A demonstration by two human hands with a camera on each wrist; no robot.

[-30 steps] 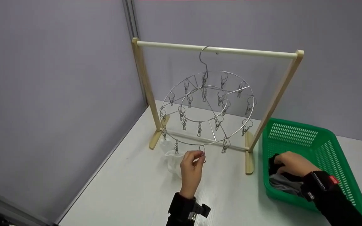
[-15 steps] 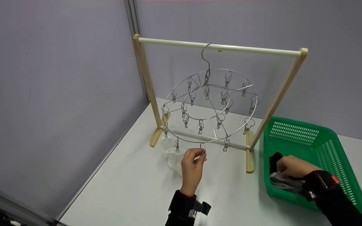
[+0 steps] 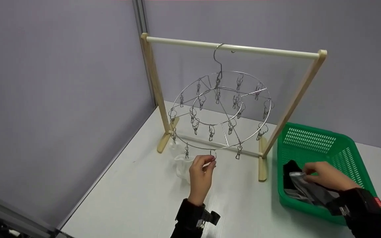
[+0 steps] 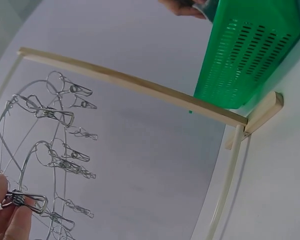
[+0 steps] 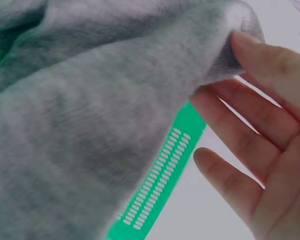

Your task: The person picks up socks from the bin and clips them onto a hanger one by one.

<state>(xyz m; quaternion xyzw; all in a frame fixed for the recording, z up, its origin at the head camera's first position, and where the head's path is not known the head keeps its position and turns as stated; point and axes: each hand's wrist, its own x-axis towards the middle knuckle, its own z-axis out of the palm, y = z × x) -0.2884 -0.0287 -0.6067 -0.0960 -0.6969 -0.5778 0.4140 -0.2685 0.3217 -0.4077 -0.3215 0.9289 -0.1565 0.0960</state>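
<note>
My left hand (image 3: 201, 177) pinches a wire clip (image 4: 27, 200) at the near edge of the round metal hanger (image 3: 227, 147). In the left wrist view, thumb and fingers lie on either side of that clip. Over the green basket (image 3: 359, 178), my right hand (image 3: 331, 175) pinches the edge of a grey sock (image 3: 309, 188) between thumb and fingers. The right wrist view has the grey fabric (image 5: 100, 115) filling much of the frame, its lower end out of sight. Black cloth (image 3: 289, 170) and more grey cloth (image 3: 296, 195) lie in the basket.
A wooden stand with a white bar (image 3: 260, 50) carries the hanger by its hook. Several other clips hang around both rings. Sheer white cloth (image 3: 182, 168) hangs at the hanger's near left, partly behind my left hand. Walls (image 3: 61, 99) close off the left and back.
My right hand has moved right and drawn the grey sock partly up from the other cloth in the basket. The left hand stays at its clip. The view has shifted slightly.
</note>
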